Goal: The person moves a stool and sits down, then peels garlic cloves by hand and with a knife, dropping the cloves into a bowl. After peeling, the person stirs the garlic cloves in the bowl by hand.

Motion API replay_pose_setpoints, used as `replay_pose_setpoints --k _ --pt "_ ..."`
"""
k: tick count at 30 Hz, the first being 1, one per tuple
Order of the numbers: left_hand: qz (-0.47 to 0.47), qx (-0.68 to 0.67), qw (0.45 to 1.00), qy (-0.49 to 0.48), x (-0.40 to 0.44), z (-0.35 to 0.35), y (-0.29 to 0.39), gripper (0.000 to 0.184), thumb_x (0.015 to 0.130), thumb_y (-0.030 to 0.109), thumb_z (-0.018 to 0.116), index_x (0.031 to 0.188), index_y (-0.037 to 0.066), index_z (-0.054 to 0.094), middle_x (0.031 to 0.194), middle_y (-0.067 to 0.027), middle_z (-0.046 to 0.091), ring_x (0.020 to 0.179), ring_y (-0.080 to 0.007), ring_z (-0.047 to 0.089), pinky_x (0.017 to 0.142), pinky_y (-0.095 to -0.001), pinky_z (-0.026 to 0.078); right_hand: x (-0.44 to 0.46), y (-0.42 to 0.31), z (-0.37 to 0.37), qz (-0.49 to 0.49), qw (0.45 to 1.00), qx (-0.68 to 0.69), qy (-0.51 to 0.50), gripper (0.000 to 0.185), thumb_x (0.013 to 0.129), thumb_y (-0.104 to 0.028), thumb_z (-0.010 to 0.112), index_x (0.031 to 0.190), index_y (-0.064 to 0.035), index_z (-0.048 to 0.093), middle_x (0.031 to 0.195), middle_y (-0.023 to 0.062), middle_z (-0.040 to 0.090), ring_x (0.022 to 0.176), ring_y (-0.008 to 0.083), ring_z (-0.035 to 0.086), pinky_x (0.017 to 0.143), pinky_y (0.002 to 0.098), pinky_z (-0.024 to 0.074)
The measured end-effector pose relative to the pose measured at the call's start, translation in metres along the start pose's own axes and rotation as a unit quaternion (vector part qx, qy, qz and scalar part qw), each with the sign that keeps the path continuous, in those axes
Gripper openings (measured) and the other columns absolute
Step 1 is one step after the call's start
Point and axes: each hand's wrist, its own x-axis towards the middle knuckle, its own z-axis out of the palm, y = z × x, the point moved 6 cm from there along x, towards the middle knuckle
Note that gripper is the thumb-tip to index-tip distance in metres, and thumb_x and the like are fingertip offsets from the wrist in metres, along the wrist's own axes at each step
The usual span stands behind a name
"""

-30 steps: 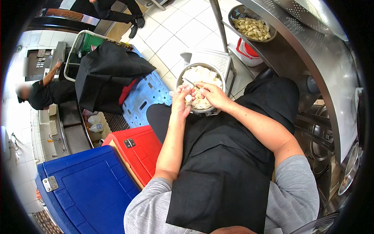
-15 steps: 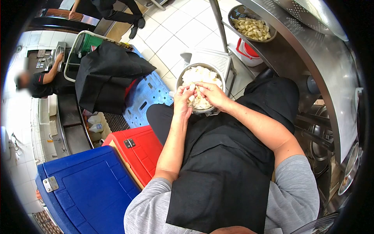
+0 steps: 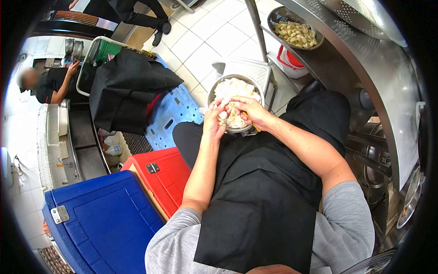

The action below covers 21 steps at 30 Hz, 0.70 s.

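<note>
Both hands are over a round metal bowl (image 3: 211,97) heaped with pale garlic pieces (image 3: 235,86). My left hand (image 3: 215,119) has its fingers wrapped round one or more white garlic cloves (image 3: 222,115). Close beside it, my right hand (image 3: 250,111) holds a small knife with a yellow handle (image 3: 257,128); the handle sticks out below the palm and the blade is hidden. The fingertips of the two hands nearly meet. Up at the right, a perforated metal colander (image 3: 273,17) contains peeled cloves (image 3: 296,34).
Blue (image 3: 105,219) and red (image 3: 166,176) boxes stand at the left. A black cloth (image 3: 127,86) covers a cart near a blue pallet (image 3: 171,118). One person (image 3: 54,84) is at a far-left counter; another's legs (image 3: 146,16) show at the top. A steel shelf (image 3: 374,68) is at the right.
The yellow knife handle now shows under my right palm. My hands stay over the bowl with small finger movements. The person at the far left has shifted and moved an arm.
</note>
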Motion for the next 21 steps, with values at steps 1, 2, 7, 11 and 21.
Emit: replay_pose_setpoints --k 1,2,7,11,21 --pt "-0.006 -0.009 1.000 -0.014 0.001 0.000 0.000 0.033 0.083 0.000 0.065 0.114 0.000 0.052 0.098 -0.0105 0.062 0.079 -0.0148 0.061 0.071 -0.0269 0.054 0.000 0.000 0.000 0.000 1.000 0.000 0.000 0.040 0.099 -0.011 0.038 0.137 -0.0026 0.042 0.075 -0.0005 0.048 0.052 0.0038 0.039 0.041 0.0170 0.0290" --pt "-0.005 -0.009 1.000 -0.014 0.000 -0.001 0.000 0.033 0.083 0.000 0.065 0.114 0.000 0.052 0.098 -0.0105 0.062 0.079 -0.0148 0.061 0.071 -0.0269 0.054 -0.001 0.001 -0.001 0.005 1.000 0.015 0.004 0.039 0.099 -0.013 0.040 0.136 -0.0033 0.044 0.075 -0.0008 0.049 0.051 0.0038 0.038 0.040 0.0174 0.0291" --pt "-0.010 0.025 0.999 -0.024 0.001 -0.002 -0.001 0.035 0.085 0.004 0.065 0.117 0.000 0.052 0.097 -0.0100 0.062 0.078 -0.0154 0.063 0.070 -0.0276 0.054 0.000 0.002 -0.003 0.004 1.000 0.023 0.015 0.037 0.099 -0.014 0.043 0.135 -0.0044 0.046 0.074 -0.0012 0.050 0.050 0.0041 0.039 0.040 0.0178 0.0296" --pt "-0.008 0.003 1.000 -0.010 -0.004 0.008 0.003 0.033 0.085 0.006 0.065 0.116 0.001 0.052 0.096 -0.0093 0.063 0.080 -0.0153 0.062 0.070 -0.0272 0.054 0.001 0.001 -0.001 -0.034 0.998 -0.042 0.023 0.037 0.098 -0.012 0.044 0.134 -0.0049 0.048 0.074 -0.0013 0.051 0.051 0.0036 0.039 0.042 0.0179 0.0312" --pt "0.001 0.027 1.000 -0.008 -0.002 0.005 0.001 0.042 0.081 0.000 0.068 0.119 0.004 0.052 0.101 -0.0102 0.063 0.084 -0.0156 0.062 0.073 -0.0257 0.053 0.000 0.001 -0.001 -0.019 0.999 -0.025 0.032 0.039 0.096 -0.009 0.043 0.134 -0.0060 0.048 0.074 -0.0012 0.052 0.050 0.0038 0.040 0.042 0.0179 0.0306"
